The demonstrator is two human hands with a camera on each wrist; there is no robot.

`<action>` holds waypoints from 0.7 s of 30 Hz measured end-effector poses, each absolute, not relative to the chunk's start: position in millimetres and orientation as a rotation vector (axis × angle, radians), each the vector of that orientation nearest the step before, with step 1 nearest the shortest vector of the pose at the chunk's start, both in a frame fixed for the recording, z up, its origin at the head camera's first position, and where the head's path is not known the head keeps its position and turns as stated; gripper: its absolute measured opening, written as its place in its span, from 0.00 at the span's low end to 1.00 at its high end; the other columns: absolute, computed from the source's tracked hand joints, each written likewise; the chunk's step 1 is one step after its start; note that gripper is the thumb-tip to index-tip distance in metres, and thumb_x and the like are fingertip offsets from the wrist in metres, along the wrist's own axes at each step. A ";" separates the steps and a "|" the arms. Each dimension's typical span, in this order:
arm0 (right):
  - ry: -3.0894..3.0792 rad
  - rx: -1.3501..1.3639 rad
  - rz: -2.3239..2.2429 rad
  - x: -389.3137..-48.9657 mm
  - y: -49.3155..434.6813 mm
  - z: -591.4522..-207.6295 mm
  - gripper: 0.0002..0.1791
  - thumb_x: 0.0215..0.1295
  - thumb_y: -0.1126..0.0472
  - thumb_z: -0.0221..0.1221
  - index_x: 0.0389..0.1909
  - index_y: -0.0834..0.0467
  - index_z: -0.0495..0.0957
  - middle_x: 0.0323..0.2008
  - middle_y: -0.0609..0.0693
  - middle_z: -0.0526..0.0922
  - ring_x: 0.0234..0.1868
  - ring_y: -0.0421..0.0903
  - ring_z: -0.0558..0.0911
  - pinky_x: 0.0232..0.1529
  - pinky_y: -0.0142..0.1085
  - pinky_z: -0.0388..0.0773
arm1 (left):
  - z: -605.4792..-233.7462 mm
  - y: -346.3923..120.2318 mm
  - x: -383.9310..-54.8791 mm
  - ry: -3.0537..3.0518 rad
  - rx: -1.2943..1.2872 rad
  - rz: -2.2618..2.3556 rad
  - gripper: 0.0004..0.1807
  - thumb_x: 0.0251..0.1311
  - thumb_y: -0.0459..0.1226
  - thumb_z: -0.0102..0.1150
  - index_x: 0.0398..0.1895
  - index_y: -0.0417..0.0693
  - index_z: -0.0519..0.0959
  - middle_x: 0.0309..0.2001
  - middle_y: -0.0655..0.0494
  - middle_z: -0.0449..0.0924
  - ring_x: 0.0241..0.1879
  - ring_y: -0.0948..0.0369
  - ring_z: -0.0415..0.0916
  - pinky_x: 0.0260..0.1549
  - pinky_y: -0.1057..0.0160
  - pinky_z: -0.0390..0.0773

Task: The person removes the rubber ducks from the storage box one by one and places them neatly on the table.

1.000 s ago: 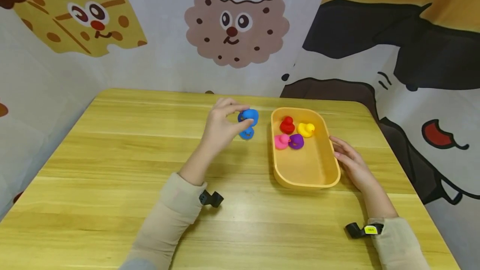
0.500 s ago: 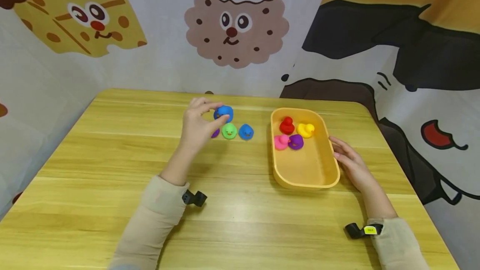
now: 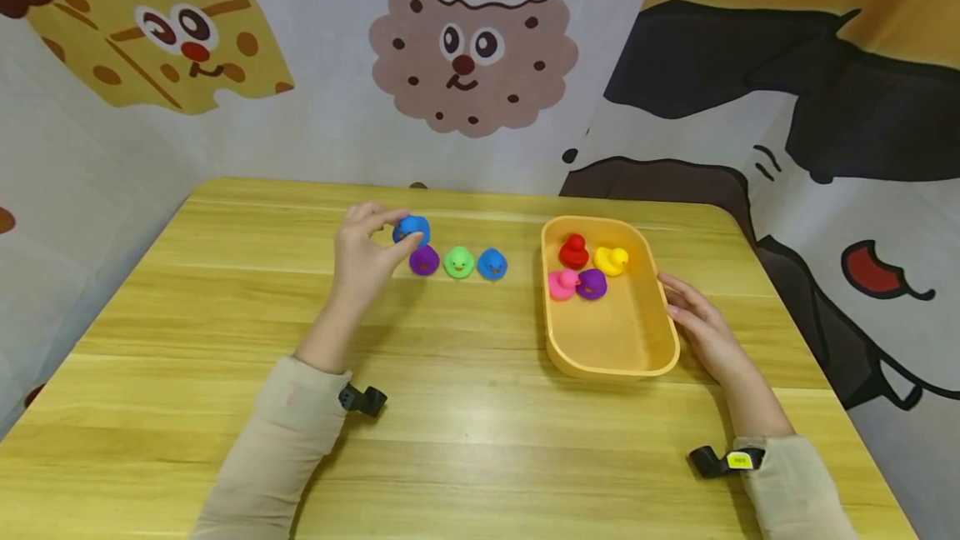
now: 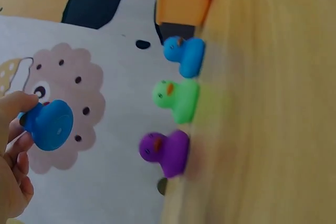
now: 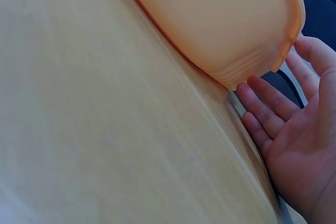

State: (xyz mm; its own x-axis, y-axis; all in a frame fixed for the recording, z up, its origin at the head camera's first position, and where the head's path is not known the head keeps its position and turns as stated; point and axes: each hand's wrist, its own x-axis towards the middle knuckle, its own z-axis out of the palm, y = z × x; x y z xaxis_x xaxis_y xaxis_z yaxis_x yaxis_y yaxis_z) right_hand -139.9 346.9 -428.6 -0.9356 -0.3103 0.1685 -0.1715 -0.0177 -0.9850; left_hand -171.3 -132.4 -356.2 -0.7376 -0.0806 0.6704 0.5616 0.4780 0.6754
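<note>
My left hand (image 3: 362, 252) pinches a blue rubber duck (image 4: 54, 125) between thumb and fingers, raised above the table. Just below it in the head view sits a purple duck (image 3: 423, 260), first in a row with a green duck (image 3: 459, 262) and another blue duck (image 3: 492, 264). My right hand (image 3: 701, 323) touches the right wall of a yellow-orange tub (image 3: 611, 373); its fingers lie fairly straight against the side, as the right wrist view shows (image 5: 299, 114). In the tub are a red duck (image 3: 574, 252), a yellow duck (image 3: 611, 261), a pink duck (image 3: 563, 284) and a purple one.
The wooden table (image 3: 480, 457) ends at a back edge close behind the ducks. Beyond it hangs a cloth backdrop (image 3: 315, 148) printed with cartoon figures. Each wrist carries a small black camera (image 3: 363, 400).
My left hand has moved left with the blue duck, from above the blue duck at the row's right end to above the purple one. The right hand and tub have stayed put.
</note>
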 end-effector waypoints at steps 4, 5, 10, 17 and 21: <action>2.130 -0.514 -2.109 -140.0 346.9 -429.0 0.26 0.74 0.70 0.43 0.71 0.61 0.59 0.57 0.44 0.75 0.56 0.38 0.74 0.54 0.26 0.68 | -364.0 -140.4 -172.1 -2.095 -0.372 -1.253 0.14 0.45 0.29 0.75 0.37 0.33 0.84 0.33 0.48 0.80 0.40 0.54 0.70 0.43 0.59 0.65; 2.130 -0.514 -2.108 -140.0 347.0 -429.1 0.26 0.74 0.70 0.43 0.71 0.61 0.58 0.57 0.44 0.75 0.56 0.38 0.74 0.54 0.26 0.68 | -365.8 -142.2 -172.4 -2.099 -0.365 -1.249 0.14 0.45 0.29 0.75 0.37 0.33 0.84 0.33 0.48 0.80 0.40 0.54 0.70 0.43 0.58 0.65; 2.133 -0.516 -2.102 -140.3 347.1 -428.9 0.26 0.74 0.70 0.43 0.71 0.61 0.58 0.57 0.44 0.75 0.56 0.38 0.74 0.54 0.26 0.68 | -372.3 -149.9 -173.2 -2.129 -0.311 -1.244 0.14 0.45 0.30 0.75 0.37 0.34 0.84 0.34 0.47 0.80 0.40 0.54 0.69 0.42 0.58 0.64; 2.132 -0.529 -2.101 -140.9 347.0 -428.7 0.26 0.74 0.70 0.43 0.71 0.61 0.58 0.57 0.44 0.75 0.56 0.38 0.74 0.53 0.27 0.68 | -380.1 -157.2 -177.3 -2.181 -0.233 -1.240 0.15 0.45 0.31 0.75 0.38 0.33 0.84 0.34 0.46 0.79 0.41 0.48 0.70 0.42 0.55 0.65; 2.131 -0.526 -2.102 -140.6 347.5 -429.1 0.26 0.74 0.70 0.43 0.71 0.61 0.58 0.57 0.44 0.75 0.56 0.38 0.74 0.53 0.26 0.68 | -385.6 -160.0 -180.9 -2.197 -0.212 -1.241 0.15 0.45 0.30 0.75 0.38 0.32 0.84 0.34 0.45 0.79 0.41 0.46 0.69 0.43 0.51 0.66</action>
State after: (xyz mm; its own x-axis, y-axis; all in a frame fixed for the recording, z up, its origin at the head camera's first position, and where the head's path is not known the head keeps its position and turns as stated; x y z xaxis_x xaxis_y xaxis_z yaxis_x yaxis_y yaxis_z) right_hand -140.6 347.5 -429.1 -0.9350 -0.3127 0.1673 -0.1716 -0.0140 -0.9851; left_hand -180.9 -160.0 -385.6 -0.8069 -0.1483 0.5717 0.4131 0.5501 0.7258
